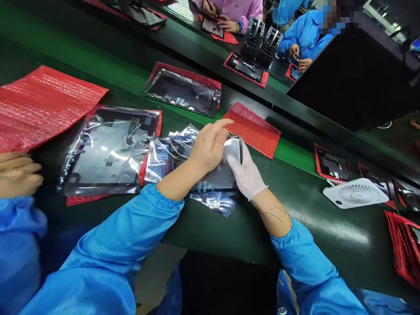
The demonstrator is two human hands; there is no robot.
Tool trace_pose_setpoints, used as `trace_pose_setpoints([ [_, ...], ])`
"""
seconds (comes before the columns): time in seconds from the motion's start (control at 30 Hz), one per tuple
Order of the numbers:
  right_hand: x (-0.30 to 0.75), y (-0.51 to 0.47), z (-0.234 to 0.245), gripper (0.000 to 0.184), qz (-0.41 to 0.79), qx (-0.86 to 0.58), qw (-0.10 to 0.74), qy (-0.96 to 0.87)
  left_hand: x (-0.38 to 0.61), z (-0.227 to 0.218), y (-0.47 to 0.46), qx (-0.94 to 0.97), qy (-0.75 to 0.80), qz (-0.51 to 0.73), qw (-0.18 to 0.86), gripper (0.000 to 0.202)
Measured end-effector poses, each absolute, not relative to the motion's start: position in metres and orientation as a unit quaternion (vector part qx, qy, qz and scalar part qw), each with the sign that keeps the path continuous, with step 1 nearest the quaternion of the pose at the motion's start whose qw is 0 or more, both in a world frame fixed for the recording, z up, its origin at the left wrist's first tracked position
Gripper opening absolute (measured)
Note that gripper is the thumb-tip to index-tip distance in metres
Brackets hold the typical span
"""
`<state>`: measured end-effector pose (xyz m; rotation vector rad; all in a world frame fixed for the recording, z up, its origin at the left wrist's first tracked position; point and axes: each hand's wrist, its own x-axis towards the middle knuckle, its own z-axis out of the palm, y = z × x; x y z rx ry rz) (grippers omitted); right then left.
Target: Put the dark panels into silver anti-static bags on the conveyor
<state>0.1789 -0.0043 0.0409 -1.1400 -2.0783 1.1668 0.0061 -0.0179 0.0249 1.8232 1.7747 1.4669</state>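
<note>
A dark flat display panel (219, 177) with pale tape patches lies under both my hands, partly hidden by them. My left hand (210, 146), bare, rests over the panel's upper part with its index finger stretched out and the fingers apart. In a white glove, my right hand (246, 173) grips the panel's right edge, thumb on top. Shiny clear plastic bags (159, 159) are bunched at the panel's left, and another silvery bag (216, 202) sticks out below it. Just beyond my hands lies a red bubble-wrap pouch (257, 129).
A large bagged panel (108, 151) and a red bubble-wrap sheet (49, 105) lie left, near another person's hand (18, 175). Another bagged panel (183, 92) is behind. A white fan (357, 192) and red pouches (402, 249) are right. Co-workers sit across, near a black monitor (357, 74).
</note>
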Motion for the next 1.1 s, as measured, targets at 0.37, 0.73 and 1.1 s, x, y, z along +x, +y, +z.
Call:
trace_pose_setpoints([
  [0.37, 0.191, -0.013, 0.034, 0.041, 0.377, -0.469, 0.302, -0.739, 0.000, 0.032, -0.011, 0.634, 0.684, 0.349, 0.087, 0.036],
  [0.73, 0.186, -0.046, 0.020, 0.075, 0.390, -0.461, 0.276, -0.748, 0.016, 0.054, -0.022, 0.649, 0.700, 0.298, -0.014, 0.038],
  [1.1, 0.175, -0.005, 0.018, 0.056, 0.456, -0.414, 0.402, -0.677, 0.027, 0.053, -0.036, 0.646, 0.650, 0.390, -0.089, 0.035],
])
